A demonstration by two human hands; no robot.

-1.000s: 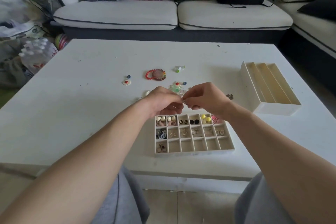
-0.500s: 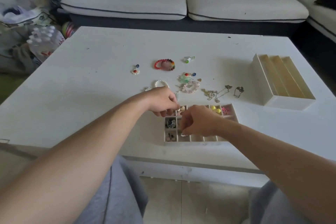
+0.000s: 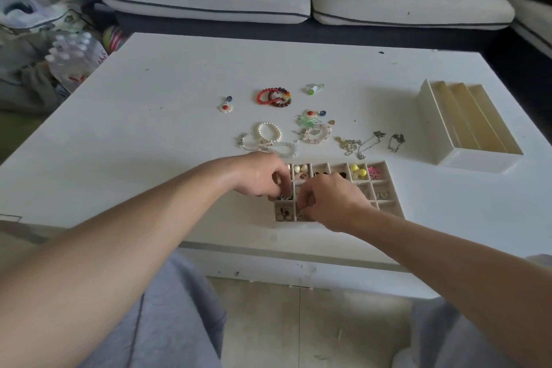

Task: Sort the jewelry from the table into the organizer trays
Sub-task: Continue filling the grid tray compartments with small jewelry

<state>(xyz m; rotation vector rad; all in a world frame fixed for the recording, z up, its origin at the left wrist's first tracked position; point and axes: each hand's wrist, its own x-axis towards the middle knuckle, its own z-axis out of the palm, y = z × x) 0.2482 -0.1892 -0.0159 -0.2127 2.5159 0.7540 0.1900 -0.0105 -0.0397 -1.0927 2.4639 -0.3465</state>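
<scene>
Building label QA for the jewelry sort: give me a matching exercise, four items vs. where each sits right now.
Items:
1 red bead bracelet
2 pearl bracelet
3 yellow beads
4 dark chain

Places:
A in the grid tray's far row
B on the table, beside the long-slot tray
C on the table, between the flower charm and the green ring
D on the table, just beyond the left hand

Pairs: 1-C, 2-D, 3-A, 4-B

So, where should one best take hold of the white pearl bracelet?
Probably pinch the far right arc of the white pearl bracelet, coming from above. It lies flat as an open ring, and a clear bead bracelet meets its near left side.
</scene>
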